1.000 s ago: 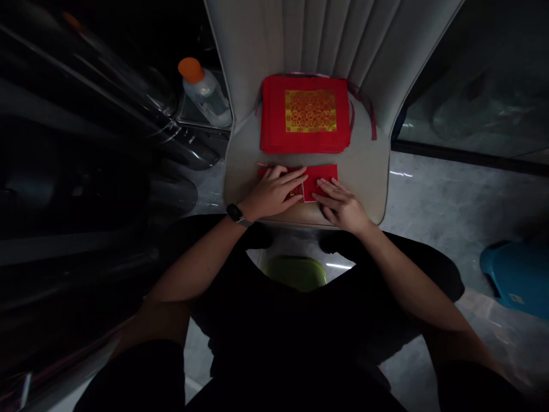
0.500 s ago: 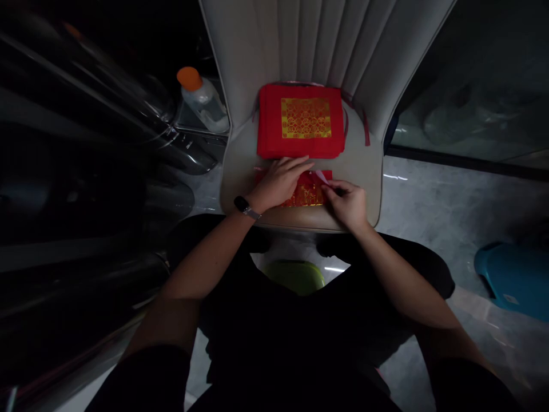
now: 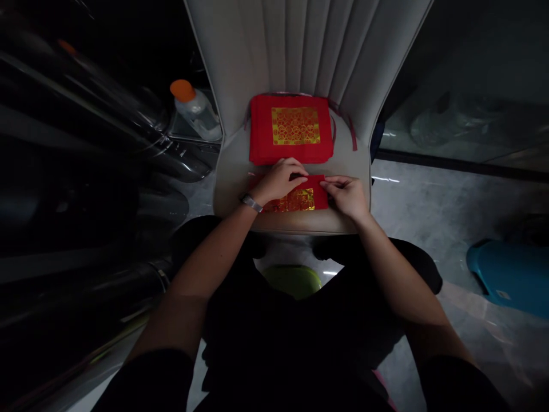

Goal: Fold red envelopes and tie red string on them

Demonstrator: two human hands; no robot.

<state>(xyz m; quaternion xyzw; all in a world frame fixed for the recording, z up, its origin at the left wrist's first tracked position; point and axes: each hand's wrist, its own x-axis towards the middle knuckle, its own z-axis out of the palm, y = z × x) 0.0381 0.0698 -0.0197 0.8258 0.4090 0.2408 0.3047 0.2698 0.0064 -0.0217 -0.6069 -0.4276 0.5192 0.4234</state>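
A red pouch with a gold pattern [image 3: 306,198] lies near the front edge of the chair seat. Over its left part rests my left hand [image 3: 281,182], thumb and fingers closed at its top edge. My right hand [image 3: 346,195] pinches the pouch's upper right corner between thumb and fingers. Just behind both hands, a stack of red pouches [image 3: 261,131] lies flat, the top one showing a gold square. Dark red ribbons [image 3: 353,137] stick out at the stack's right side.
The grey chair [image 3: 225,171] has a ribbed backrest. Left of it stands a clear bottom-heavy bottle with an orange cap [image 3: 199,117]. A green object [image 3: 294,280] is below the seat, and a blue object [image 3: 514,277] sits on the floor at the right.
The pink strip at my right hand no longer shows, and the pouch's top right corner now lies flat. My left fingers have drawn together at the top edge. The view has shifted slightly.
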